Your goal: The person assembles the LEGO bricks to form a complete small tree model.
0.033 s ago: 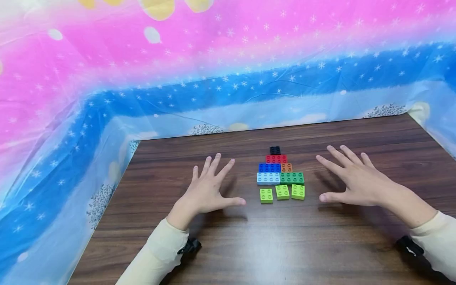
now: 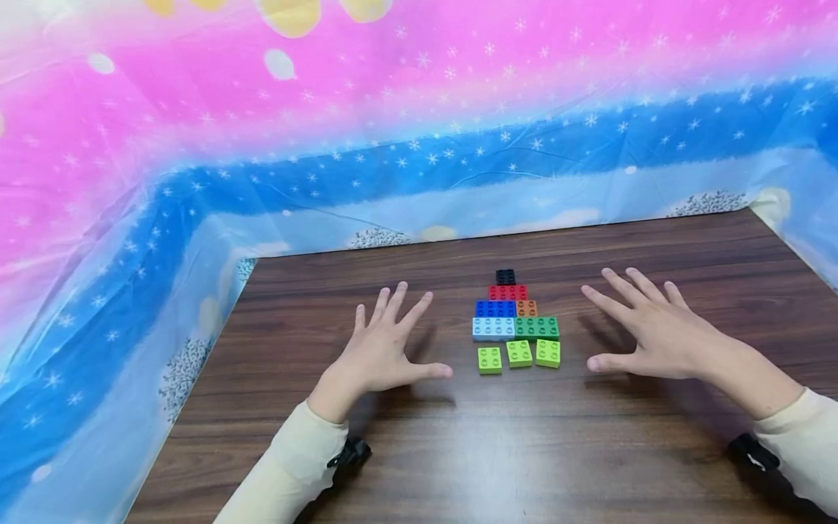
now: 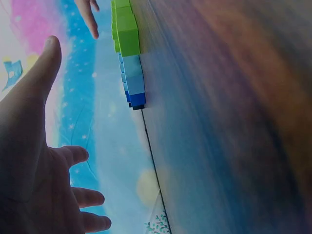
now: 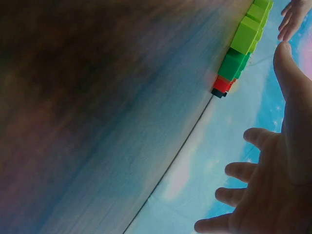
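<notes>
My left hand (image 2: pixel 376 349) hovers over the table left of the toy bricks, fingers spread and holding nothing. On the other side my right hand (image 2: pixel 661 335) is spread likewise, also holding nothing. Between them lie, from far to near, a black brick (image 2: pixel 505 276), a red brick (image 2: pixel 507 292), a blue brick (image 2: pixel 495 309) beside an orange one (image 2: pixel 527 308), then a light blue brick (image 2: pixel 494 329) beside a green one (image 2: pixel 537 328). Nearest are three lime bricks (image 2: pixel 519 354), set slightly apart. The left wrist view shows the lime bricks (image 3: pixel 127 36) beyond the thumb.
All the bricks rest on a dark wood-grain table (image 2: pixel 458 451). A pink and blue cloth (image 2: pixel 393 167) with snowflakes hangs behind the table and along its left side. Black straps (image 2: pixel 353 453) sit at both wrists, by the cream sleeves (image 2: pixel 288 466).
</notes>
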The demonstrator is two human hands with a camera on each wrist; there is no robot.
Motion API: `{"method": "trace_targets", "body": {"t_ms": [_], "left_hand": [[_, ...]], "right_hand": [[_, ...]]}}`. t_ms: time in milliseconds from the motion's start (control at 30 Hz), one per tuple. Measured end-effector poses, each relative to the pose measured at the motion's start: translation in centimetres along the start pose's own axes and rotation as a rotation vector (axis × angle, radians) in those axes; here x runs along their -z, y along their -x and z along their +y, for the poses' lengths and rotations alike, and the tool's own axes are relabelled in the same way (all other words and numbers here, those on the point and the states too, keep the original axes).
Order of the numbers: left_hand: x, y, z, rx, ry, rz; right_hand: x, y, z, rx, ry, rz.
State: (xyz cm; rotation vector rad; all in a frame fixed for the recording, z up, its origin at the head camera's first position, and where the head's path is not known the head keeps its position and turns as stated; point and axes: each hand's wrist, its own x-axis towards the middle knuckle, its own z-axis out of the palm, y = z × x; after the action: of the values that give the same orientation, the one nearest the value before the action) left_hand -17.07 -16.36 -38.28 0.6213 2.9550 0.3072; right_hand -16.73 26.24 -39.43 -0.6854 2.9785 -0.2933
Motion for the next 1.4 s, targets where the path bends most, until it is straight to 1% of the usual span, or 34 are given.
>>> {"method": "trace_targets", "body": {"t_ms": [200,400,500,600,700,767,867,967,1100,1267,1367,1400], "left_hand": [[0.1,0.3,0.1,-0.001,0.007,-0.003],[0.1,0.7,0.3,-0.004,0.051,-0.002],[0.1,0.6,0.8,-0.025,0.098,-0.007],[0.0,0.4,1.4,-0.056,0.146,-0.028],[-0.1,0.1,2.1,-0.086,0.173,-0.034],[-0.3,-0.2,2.5,-0.108,0.165,-0.016],[-0.4,-0.6,2.9,-0.116,0.124,0.016],[-0.4,-0.7,3.1,-0.094,0.055,0.038],[-0.1,-0.5,3.2,-0.062,-0.003,0.034],[0.0,-0.4,3.1,-0.059,-0.006,0.011],[-0.1,-0.4,3.0,-0.070,0.007,0.019],[-0.2,-0.4,2.9,-0.078,0.025,0.028]], "right_hand": [[-0.3,0.0,0.0,-0.004,0.009,0.011],[-0.4,-0.1,-0.2,0.001,-0.009,0.016],[-0.2,-0.3,-0.4,0.008,-0.027,0.030],[0.0,-0.6,-0.7,0.011,-0.049,0.045],[0.2,-1.0,-1.2,0.016,-0.065,0.063],[0.4,-1.3,-1.6,0.020,-0.073,0.072],[0.6,-1.6,-2.2,0.029,-0.072,0.071],[0.7,-1.9,-2.5,0.040,-0.053,0.062],[0.6,-2.0,-2.6,0.034,-0.027,0.052],[0.4,-1.9,-2.7,0.031,-0.024,0.049],[0.3,-1.9,-2.8,0.040,-0.031,0.056],[0.3,-1.9,-2.9,0.045,-0.034,0.060]]}}
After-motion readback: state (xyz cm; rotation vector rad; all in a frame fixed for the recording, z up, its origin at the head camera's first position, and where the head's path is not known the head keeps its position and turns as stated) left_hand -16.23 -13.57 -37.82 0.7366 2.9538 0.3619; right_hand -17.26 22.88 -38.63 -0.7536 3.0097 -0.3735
